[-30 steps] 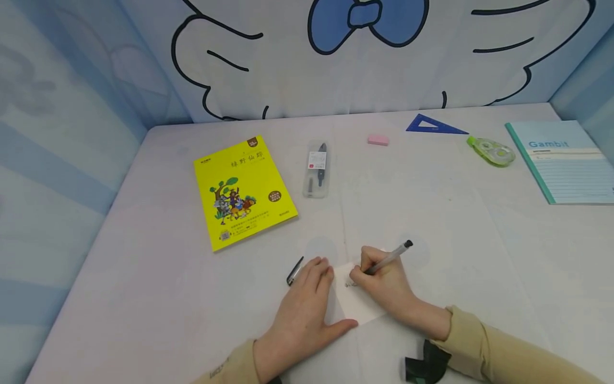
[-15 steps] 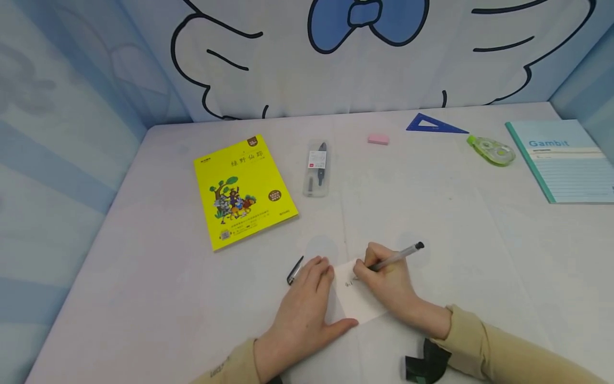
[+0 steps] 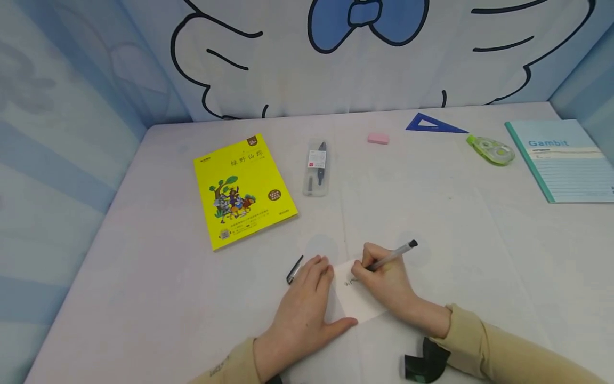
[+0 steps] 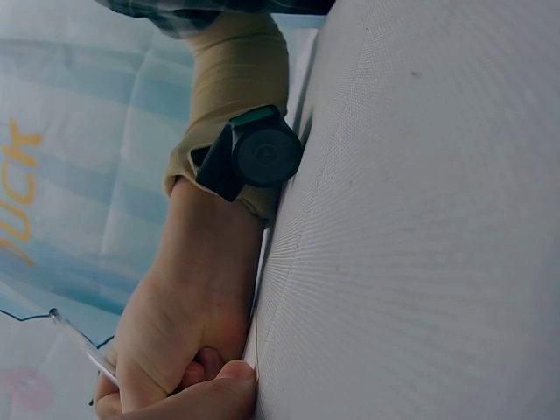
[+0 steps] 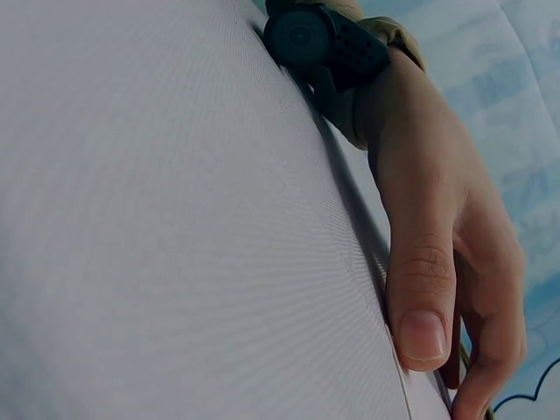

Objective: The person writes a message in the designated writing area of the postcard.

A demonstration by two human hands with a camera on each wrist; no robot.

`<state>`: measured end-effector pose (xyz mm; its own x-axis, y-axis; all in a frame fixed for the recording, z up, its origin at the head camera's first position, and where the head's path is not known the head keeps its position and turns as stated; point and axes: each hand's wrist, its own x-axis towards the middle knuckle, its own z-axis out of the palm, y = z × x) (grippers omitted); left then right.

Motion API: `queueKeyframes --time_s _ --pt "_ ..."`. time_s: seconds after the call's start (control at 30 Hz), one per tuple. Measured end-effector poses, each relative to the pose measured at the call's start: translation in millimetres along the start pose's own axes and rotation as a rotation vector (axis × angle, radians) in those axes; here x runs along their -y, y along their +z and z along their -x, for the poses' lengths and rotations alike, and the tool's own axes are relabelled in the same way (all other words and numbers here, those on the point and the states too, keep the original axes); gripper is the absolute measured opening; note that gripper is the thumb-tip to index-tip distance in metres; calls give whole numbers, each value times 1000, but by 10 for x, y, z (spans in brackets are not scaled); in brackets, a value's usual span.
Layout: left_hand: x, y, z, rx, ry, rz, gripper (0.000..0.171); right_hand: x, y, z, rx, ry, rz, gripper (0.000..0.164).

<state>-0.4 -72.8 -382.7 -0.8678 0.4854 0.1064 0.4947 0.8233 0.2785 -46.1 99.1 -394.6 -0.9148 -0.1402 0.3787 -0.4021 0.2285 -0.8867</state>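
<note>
My right hand [image 3: 388, 280] pinches a pen [image 3: 394, 254] with a clear barrel and a black end, tilted up to the right. Its tip, hidden behind the fingers, is over a small white sheet of paper [image 3: 360, 306] that bears a few dark handwritten marks. My left hand [image 3: 304, 312] lies flat at the paper's left edge, fingers extended and thumb on the lower corner. A pen cap [image 3: 295, 271] lies beside the left fingers, partly covered by them. In the left wrist view the right hand [image 4: 175, 332] curls round the pen; the right wrist view shows the left hand [image 5: 446, 254] resting low on the table.
On the white table [image 3: 144, 298] lie a yellow book [image 3: 259, 176] and a clear case [image 3: 316, 181] with a compass inside. Farther back are a pink eraser [image 3: 378, 138], a blue set square [image 3: 443, 128], a green correction tape [image 3: 494, 151] and a Gambit notebook [image 3: 573, 176].
My right hand and the pen shifted slightly right, then slightly back left over the paper. More dark marks show on the sheet. My left hand stayed in place.
</note>
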Motion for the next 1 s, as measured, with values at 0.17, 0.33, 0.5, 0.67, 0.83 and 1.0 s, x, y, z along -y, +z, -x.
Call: queueKeyframes --time_s 0.17,0.33,0.5,0.67,0.83,1.0 --pt "-4 1 8 6 -7 2 88 -16 4 13 15 9 7 39" --pt "-6 3 10 6 -10 -1 88 -16 5 21 14 10 -2 39" --pt "-1 6 9 13 -12 6 88 -34 12 26 -1 4 11 40" --pt "0 14 9 -10 -1 3 88 22 14 12 1 16 10 41" --pt "4 15 8 -16 6 9 87 212 10 -19 2 24 3 40" --pt "11 12 2 -3 6 16 87 117 14 -2 2 41 17 41"
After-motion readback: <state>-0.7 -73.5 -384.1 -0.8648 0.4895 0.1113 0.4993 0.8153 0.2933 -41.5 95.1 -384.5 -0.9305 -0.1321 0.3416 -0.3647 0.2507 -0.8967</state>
